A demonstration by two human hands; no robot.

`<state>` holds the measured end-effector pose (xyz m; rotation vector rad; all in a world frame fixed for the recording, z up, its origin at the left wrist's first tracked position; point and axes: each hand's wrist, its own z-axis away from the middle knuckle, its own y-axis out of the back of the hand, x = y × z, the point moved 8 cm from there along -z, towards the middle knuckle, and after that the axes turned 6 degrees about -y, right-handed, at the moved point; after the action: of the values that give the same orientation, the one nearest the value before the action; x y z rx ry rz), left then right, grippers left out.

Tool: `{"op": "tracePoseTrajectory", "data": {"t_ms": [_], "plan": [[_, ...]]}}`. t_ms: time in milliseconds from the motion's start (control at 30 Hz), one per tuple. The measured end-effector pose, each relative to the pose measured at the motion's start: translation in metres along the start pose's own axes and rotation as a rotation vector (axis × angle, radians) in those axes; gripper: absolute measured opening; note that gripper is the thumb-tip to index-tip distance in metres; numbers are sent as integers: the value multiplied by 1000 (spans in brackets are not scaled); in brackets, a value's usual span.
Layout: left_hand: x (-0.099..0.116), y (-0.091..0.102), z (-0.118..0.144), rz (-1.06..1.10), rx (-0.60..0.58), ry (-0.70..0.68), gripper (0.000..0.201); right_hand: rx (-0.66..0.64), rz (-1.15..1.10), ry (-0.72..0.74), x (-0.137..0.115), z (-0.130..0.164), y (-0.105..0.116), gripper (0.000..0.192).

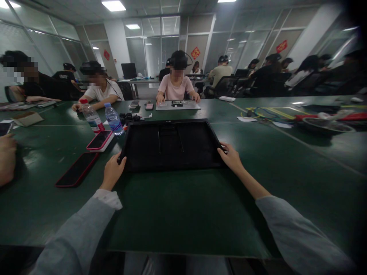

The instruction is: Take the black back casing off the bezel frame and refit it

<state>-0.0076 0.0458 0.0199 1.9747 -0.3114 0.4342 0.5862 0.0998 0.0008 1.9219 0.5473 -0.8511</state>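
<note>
A wide black rectangular panel (143,147), shaped like a shallow tray with a raised rim, is in front of me over the green table. Two thin bars run across its recessed middle from a bracket-like part at the far edge. My left hand (112,171) is closed on its left side, thumb over the rim and the other fingers mostly hidden. On the opposite side, my right hand (231,157) grips the right edge near the front corner, thumb on top. I cannot tell whether the panel rests on the table or is slightly raised.
Left of the panel are a red-edged phone (77,170), a second phone on a white box (100,141), and two water bottles, one red-capped (92,116), one blue-capped (114,119). Cables (272,113) and a round rimmed object (327,125) lie far right. Co-workers sit across and at left.
</note>
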Motion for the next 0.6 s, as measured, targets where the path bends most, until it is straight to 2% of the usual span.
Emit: {"op": "tracePoseTrajectory", "data": {"t_ms": [133,333,600], "plan": [[2,1,0,-11,-10,-3,54,-36,-29,-65,10,-1,-2,56],[2,3,0,-20,-16,2,52,-3,-5,50,6,1,0,56],[2,2,-2,-12,-3,-19,52,-4,61,85,2,2,1,55]]}}
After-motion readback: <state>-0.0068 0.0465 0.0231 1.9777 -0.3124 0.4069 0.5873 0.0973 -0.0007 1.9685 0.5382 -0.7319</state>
